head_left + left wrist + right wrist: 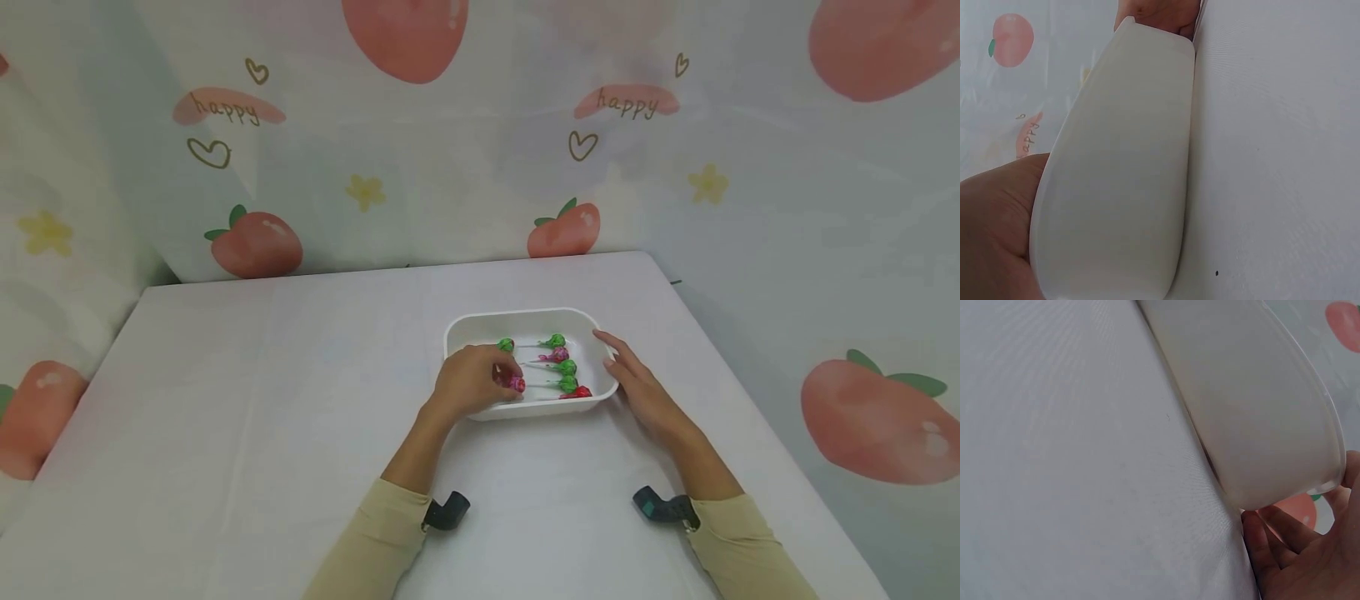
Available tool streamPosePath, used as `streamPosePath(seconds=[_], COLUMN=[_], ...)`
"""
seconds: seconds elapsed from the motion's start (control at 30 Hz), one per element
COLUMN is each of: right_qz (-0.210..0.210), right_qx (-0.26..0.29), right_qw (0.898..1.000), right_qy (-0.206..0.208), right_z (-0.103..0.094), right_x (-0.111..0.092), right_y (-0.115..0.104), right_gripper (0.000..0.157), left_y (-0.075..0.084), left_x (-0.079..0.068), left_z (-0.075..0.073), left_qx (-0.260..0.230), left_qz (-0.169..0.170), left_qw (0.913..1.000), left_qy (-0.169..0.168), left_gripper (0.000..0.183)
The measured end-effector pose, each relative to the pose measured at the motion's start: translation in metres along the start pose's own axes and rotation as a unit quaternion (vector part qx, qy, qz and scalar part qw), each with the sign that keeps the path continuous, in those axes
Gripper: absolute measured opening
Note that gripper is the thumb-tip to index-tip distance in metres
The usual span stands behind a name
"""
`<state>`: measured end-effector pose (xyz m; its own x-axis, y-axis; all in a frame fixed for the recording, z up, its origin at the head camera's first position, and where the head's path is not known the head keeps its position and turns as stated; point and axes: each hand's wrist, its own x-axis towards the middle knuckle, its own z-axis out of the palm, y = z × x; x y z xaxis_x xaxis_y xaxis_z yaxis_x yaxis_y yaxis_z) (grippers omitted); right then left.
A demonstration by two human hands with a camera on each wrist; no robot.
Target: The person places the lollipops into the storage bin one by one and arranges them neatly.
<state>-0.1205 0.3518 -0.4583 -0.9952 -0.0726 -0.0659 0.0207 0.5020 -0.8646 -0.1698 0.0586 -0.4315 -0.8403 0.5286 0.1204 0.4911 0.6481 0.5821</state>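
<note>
A white plastic tray [528, 410] sits on the table with several wrapped lollipops in it. My left hand [474, 379] reaches over the tray's left side, with thumb and fingers pinching a pink-red lollipop [517, 384]. Just beyond those fingers shows a green lollipop [506, 344]. Along the right half lie green lollipops [556, 341], a pink lollipop [558, 355] and a red lollipop [581, 392], sticks pointing left. My right hand [647, 393] rests against the tray's right end, fingers extended. In the right wrist view, its fingertips [1252, 520] are at the tray's lower corner.
The white-covered table [225, 417] reaches out to the left and in front of the tray. Behind it hangs a backdrop [465, 167] printed with peaches and hearts. Dark wrist cameras [448, 511] are strapped on both wrists.
</note>
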Motion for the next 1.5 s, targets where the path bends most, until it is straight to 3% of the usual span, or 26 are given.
streamPosePath(seconds=[0.33, 1.03, 1.5], right_qz=[-0.001, -0.006, -0.017], right_qx=[0.001, 0.002, 0.013], right_qw=[1.000, 1.000, 1.000], right_qy=[-0.001, 0.001, -0.004], right_z=[0.0008, 0.0009, 0.0000], right_x=[-0.0005, 0.0001, -0.0013], right_y=[-0.0026, -0.0009, -0.0017], right_gripper=[0.054, 0.054, 0.054], left_y=[0.0016, 0.0091, 0.0090], left_x=[-0.0009, -0.0016, -0.0011], left_z=[0.0000, 0.0023, 0.0046], left_qx=[0.031, 0.021, 0.019], left_qz=[-0.001, -0.052, -0.063], left_qw=[0.9995, 0.9984, 0.9977], left_qy=[0.000, 0.008, 0.014], left_gripper=[0.022, 0.020, 0.019])
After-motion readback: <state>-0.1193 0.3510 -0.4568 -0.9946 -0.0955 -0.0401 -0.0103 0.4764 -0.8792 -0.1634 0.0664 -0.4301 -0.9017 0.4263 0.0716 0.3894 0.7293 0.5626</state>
